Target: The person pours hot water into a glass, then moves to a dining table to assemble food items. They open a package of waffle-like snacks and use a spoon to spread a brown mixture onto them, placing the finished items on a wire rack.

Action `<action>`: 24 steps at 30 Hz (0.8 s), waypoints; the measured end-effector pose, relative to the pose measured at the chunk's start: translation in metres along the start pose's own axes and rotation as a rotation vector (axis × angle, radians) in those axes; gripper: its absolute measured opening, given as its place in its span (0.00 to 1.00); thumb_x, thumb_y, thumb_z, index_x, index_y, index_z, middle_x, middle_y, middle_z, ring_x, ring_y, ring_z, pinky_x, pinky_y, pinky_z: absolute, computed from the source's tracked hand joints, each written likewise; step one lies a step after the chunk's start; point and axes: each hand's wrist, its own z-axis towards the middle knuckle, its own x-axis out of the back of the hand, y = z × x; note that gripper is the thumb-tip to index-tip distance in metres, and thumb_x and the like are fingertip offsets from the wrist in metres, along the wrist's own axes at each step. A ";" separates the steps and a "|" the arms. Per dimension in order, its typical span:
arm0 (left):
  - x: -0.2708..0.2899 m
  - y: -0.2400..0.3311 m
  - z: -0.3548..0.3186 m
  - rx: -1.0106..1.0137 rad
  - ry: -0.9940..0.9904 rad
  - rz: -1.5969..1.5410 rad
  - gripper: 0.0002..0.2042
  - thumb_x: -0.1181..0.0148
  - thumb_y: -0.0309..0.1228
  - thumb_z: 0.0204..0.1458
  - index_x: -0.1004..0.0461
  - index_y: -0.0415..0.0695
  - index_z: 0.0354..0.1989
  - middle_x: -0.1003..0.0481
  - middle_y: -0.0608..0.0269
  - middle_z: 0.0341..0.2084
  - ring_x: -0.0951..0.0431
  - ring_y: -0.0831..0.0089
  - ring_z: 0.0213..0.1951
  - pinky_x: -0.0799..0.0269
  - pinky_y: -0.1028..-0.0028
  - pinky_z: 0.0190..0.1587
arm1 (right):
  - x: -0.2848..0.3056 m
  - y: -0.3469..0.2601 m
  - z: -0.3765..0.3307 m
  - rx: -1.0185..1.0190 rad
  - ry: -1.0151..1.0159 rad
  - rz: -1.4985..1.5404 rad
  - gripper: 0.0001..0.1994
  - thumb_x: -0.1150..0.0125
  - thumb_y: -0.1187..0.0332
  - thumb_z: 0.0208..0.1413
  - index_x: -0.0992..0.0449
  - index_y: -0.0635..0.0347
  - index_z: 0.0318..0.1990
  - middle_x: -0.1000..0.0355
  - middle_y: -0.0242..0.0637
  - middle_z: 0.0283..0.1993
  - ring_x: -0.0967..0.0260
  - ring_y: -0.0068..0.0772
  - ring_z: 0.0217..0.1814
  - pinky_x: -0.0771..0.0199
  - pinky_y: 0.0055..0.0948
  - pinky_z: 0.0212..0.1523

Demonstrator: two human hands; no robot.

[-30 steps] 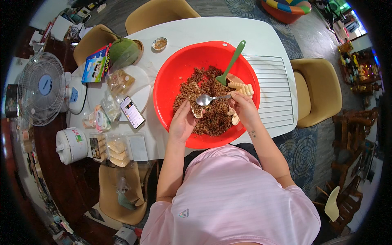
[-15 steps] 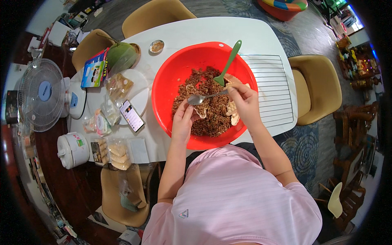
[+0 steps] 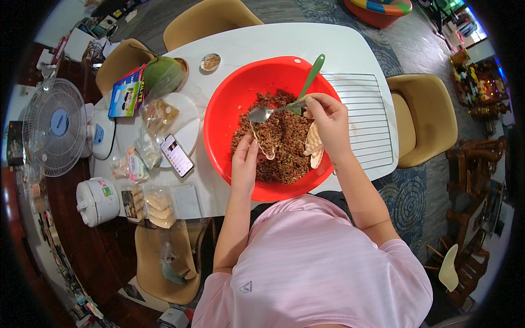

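My right hand [image 3: 330, 121] pinches the handle of a metal spoon [image 3: 260, 114], its bowl held over the far edge of a thin, pale, wavy-edged shell. Between the fingers of my left hand [image 3: 244, 164] is that wavy-edged shell [image 3: 266, 154], filled with brown grainy mixture. Both hands are above a large red basin [image 3: 224, 98] that holds a heap of the same brown mixture [image 3: 290, 164]. A green spatula [image 3: 314, 74] leans in it, its head partly hidden behind the spoon. Pale ridged pieces [image 3: 314, 147] lie at the basin's right side, near my right wrist.
A wire rack [image 3: 363, 120] lies right of the basin. At left are a phone [image 3: 176, 156], a white plate [image 3: 188, 117], bagged food [image 3: 159, 206], a green coconut-like fruit [image 3: 164, 74] and a rice cooker [image 3: 97, 201]. A small dish [image 3: 210, 62] sits behind; chairs surround the white table.
The spoon has moved up and slightly left, away from my left fingertips. My right hand has risen a little with it, and the filled shell shows more fully.
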 end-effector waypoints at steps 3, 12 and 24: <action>0.004 -0.003 0.002 -0.017 0.020 0.003 0.19 0.56 0.30 0.62 0.41 0.38 0.60 0.29 0.62 0.48 0.26 0.74 0.45 0.26 0.71 0.45 | 0.011 0.008 -0.004 -0.097 -0.048 0.017 0.07 0.44 0.72 0.55 0.22 0.67 0.33 0.33 0.24 0.22 0.40 0.11 0.25 0.43 0.16 0.25; -0.002 0.006 0.001 0.080 0.037 -0.259 0.20 0.55 0.30 0.62 0.42 0.36 0.61 0.30 0.61 0.48 0.28 0.75 0.45 0.28 0.72 0.46 | 0.020 0.010 -0.004 -0.106 0.027 0.093 0.08 0.45 0.72 0.55 0.23 0.68 0.34 0.34 0.26 0.23 0.41 0.16 0.25 0.41 0.18 0.29; 0.002 0.014 -0.002 0.159 -0.140 -0.428 0.19 0.57 0.28 0.61 0.42 0.37 0.60 0.30 0.56 0.49 0.26 0.68 0.46 0.26 0.64 0.47 | 0.027 0.057 0.019 -0.366 -0.040 0.319 0.15 0.48 0.70 0.56 0.27 0.74 0.46 0.38 0.25 0.22 0.44 0.16 0.25 0.45 0.18 0.29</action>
